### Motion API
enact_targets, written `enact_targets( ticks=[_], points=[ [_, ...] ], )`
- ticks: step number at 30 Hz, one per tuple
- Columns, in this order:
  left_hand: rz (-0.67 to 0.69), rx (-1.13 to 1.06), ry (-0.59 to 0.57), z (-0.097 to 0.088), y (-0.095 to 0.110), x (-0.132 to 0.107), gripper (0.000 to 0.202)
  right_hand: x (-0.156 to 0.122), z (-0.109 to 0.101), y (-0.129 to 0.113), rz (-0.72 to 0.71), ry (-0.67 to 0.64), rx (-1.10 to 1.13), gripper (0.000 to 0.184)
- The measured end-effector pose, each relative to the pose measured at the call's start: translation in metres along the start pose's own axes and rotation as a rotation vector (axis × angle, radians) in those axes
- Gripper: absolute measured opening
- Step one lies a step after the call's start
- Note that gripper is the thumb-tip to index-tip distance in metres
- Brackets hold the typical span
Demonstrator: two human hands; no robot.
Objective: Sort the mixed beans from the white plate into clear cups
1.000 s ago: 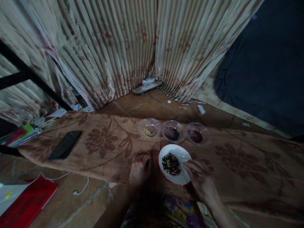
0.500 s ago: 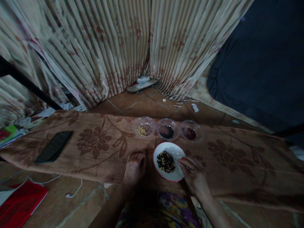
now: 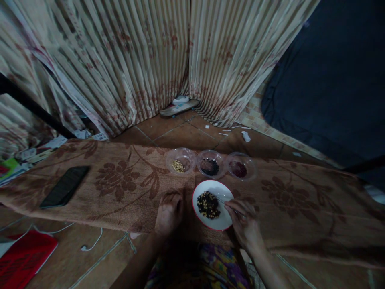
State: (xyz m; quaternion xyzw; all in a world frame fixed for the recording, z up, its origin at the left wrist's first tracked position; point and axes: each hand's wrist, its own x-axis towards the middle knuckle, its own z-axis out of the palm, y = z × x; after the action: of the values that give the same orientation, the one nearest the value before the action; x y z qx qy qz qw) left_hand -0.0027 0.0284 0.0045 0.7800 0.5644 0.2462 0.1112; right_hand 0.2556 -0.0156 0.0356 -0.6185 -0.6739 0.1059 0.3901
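Observation:
My right hand (image 3: 245,220) pinches thin metal tweezers (image 3: 221,199), whose tips reach over a white plate (image 3: 222,220) with a red rim. On the plate lies a mixed heap of black and pale yellow beans (image 3: 208,204). My left hand (image 3: 169,212) rests curled on the cloth left of the plate, with nothing visible in it. Behind the plate stand three clear plastic bowls in a row: one with yellow beans (image 3: 178,165), one with black beans (image 3: 210,167), one with dark red beans (image 3: 240,169).
A brown flowered cloth (image 3: 120,208) covers the low table. A dark phone (image 3: 64,186) lies at the left. Papers (image 3: 55,142) are piled past the left end. On the tiled floor are a white cable (image 3: 98,240) and a red bag (image 3: 28,257). Striped curtains (image 3: 144,60) hang behind.
The whole view has shifted slightly, with things appearing a little further left. My right hand still holds the tweezers over the plate, and my left hand stays in place.

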Motion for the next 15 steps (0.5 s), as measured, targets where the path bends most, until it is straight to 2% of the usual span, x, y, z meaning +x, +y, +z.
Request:
enact_targets(
  ticks=[6, 9, 13, 15],
  points=[
    [0.000, -0.023, 0.015, -0.001, 0.002, 0.000, 0.012, 0.008, -0.010, -0.011, 0.106, 0.071, 0.135, 0.019],
    [-0.001, -0.010, 0.023, 0.000, 0.002, 0.000, 0.012, 0.036, -0.004, -0.029, 0.135, 0.133, 0.241, 0.018],
    [0.003, 0.007, 0.030, -0.001, 0.002, 0.000, 0.012, 0.086, 0.015, -0.061, 0.027, 0.174, 0.394, 0.018],
    [0.007, 0.007, 0.034, -0.002, 0.003, 0.000, 0.013, 0.100, 0.023, -0.071, 0.012, 0.195, 0.468, 0.019]
  ],
)
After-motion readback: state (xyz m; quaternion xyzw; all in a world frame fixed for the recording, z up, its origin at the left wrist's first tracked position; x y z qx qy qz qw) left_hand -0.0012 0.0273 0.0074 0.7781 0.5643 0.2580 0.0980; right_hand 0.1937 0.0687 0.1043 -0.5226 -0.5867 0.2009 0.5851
